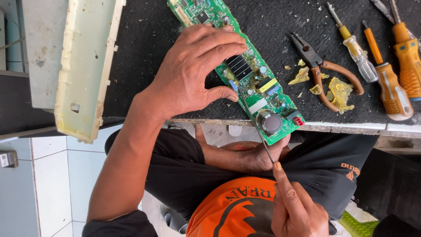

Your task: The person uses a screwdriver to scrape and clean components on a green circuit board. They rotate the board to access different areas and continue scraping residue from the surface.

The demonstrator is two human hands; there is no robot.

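Observation:
A long green circuit board (263,98) lies slantwise on a black mat (272,26), its near end jutting over the bench edge. My left hand (197,70) presses down on the board's middle, fingers curled over a black finned part and thumb beside it. My right hand (294,206), low near my orange shirt, pinches a thin metal rod tool (256,127). The rod runs up across the board, and its tip rests by small parts close to my left thumb. A large round capacitor (269,122) stands at the board's near end.
Brown-handled pliers (322,70) lie right of the board among yellow crumbs of glue (340,92). Several orange and clear-handled screwdrivers (390,83) lie at the far right. A cream plastic casing (85,66) leans at the left. Pale tiled floor (48,184) shows below the bench.

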